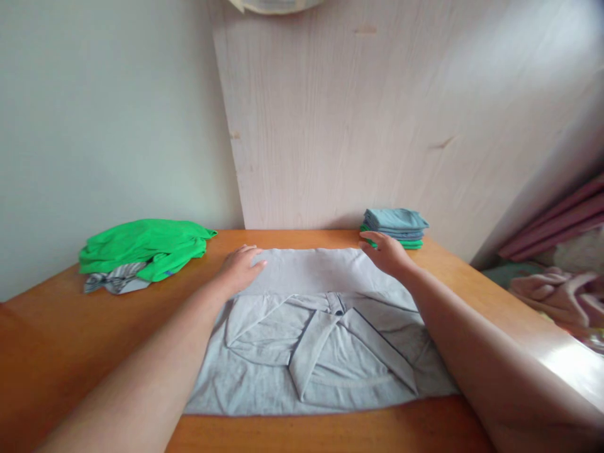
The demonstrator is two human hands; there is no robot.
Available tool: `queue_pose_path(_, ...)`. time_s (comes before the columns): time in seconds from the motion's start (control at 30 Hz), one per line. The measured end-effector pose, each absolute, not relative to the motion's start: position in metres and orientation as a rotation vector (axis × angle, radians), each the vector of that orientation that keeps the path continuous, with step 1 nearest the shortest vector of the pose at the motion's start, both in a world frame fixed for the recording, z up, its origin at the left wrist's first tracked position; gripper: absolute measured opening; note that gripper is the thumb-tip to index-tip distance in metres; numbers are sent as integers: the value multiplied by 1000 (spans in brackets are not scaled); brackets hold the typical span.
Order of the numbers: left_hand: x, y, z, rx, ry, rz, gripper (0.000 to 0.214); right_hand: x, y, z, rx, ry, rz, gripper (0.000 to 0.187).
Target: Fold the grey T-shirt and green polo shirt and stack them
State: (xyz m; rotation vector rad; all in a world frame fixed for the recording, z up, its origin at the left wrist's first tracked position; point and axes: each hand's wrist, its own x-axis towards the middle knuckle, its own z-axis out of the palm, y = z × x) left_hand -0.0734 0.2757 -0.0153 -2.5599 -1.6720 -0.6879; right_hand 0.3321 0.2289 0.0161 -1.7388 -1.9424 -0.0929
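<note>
A light grey garment (321,333) lies spread on the orange wooden table (61,340), its sleeves folded across the middle and its far part folded over. My left hand (240,267) rests flat on the garment's far left corner, fingers stretched out. At the far right corner my right hand (385,251) also lies on the cloth, fingers extended and pressing down. Neither hand grips anything.
A loose green garment (144,246) lies on a grey striped one (113,280) at the table's far left. A small stack of folded blue and green clothes (395,228) sits far right against a pale wooden board (349,119). Pink fabric (557,292) lies beyond the table's right edge.
</note>
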Motion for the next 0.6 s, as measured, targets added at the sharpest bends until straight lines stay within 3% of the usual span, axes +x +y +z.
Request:
queue_pose_path(0.27, -51, 226, 31, -2821, -1626, -699, 40, 311, 163, 66, -1481, -2148, 287, 32)
queue_pose_path(0.47, -51, 167, 34, -3055, -1731, -697, 30, 316, 89, 64, -1473, -2299, 597, 27)
queue_pose_path(0.6, -58, 135, 30, -3131, -1656, -646, 25, 323, 46, 57, -1480, -2445, 580, 31)
